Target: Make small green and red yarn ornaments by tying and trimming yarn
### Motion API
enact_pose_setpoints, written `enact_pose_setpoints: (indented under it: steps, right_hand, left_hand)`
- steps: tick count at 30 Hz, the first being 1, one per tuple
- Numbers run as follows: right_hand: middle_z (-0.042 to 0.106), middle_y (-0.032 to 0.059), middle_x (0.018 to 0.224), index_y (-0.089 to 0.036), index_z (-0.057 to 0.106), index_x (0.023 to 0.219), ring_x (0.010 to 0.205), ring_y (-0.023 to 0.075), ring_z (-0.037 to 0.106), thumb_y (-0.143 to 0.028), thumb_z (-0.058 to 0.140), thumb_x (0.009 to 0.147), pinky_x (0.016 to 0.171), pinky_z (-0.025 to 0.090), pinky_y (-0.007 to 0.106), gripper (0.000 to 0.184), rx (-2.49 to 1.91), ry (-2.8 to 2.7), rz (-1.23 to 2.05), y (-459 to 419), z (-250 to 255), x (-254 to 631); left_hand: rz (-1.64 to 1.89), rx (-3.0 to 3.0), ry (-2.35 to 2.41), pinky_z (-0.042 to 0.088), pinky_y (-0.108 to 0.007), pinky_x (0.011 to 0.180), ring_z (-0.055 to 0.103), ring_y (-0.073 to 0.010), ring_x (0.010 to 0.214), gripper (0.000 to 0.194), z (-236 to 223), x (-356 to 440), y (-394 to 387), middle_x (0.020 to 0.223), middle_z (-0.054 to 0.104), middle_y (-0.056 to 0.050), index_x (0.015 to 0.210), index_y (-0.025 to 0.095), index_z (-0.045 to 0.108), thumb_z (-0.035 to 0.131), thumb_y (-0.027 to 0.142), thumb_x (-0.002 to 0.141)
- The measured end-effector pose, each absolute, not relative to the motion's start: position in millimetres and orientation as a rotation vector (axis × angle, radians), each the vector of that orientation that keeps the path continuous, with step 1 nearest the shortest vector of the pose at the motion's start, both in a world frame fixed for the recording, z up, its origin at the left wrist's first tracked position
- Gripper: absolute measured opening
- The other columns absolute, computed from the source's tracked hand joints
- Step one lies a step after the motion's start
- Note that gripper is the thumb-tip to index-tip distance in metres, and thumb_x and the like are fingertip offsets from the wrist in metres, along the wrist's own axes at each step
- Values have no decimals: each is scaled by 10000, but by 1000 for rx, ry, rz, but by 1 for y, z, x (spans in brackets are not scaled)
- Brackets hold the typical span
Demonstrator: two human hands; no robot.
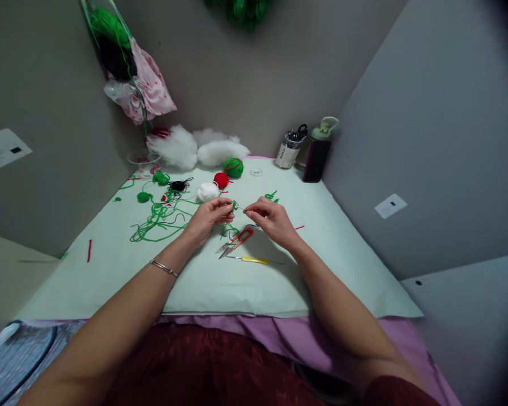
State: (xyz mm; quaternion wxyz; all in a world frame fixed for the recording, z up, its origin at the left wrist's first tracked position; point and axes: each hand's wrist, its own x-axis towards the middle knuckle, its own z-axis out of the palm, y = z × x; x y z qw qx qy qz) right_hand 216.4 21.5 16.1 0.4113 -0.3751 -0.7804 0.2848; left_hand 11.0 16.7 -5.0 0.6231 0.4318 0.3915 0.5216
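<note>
My left hand (214, 217) pinches a small green, white and red yarn piece (235, 206) above the table. Facing it, my right hand (268, 217) is closed with thumb and fingers together on a thin needle-like tool (240, 208), whose tip reaches the yarn piece. Most of that tool is hidden in the fingers, so its exact kind is unclear. Just below the hands lie orange-handled thread snips (237, 242), blades pointing lower left. Nearer to me rests a crochet hook (254, 260) with a yellow handle. Loose green yarn (156, 225) is tangled left of my left hand.
White (207, 192), red (220, 180) and green yarn balls (233, 167) sit beyond my hands. White stuffing (178, 148) is heaped at the back. A pen cup (288, 153) and dark bottle (317, 158) stand back right. Partition walls enclose the table (342, 270).
</note>
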Motion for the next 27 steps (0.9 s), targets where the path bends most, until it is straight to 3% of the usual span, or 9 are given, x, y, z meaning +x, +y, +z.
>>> enact_pose_setpoints:
  steps: [27]
  right_hand:
    - [546,-5,759,-184,726,845,654,109,484,-194,618,912,669,384,272,128,-971,-2078,619,20,15,216]
  left_hand:
    - [1180,1052,914,522,-324,803,640,-135,732,340,-6,12,17,827,670,-11,872,157,704,867,353,647]
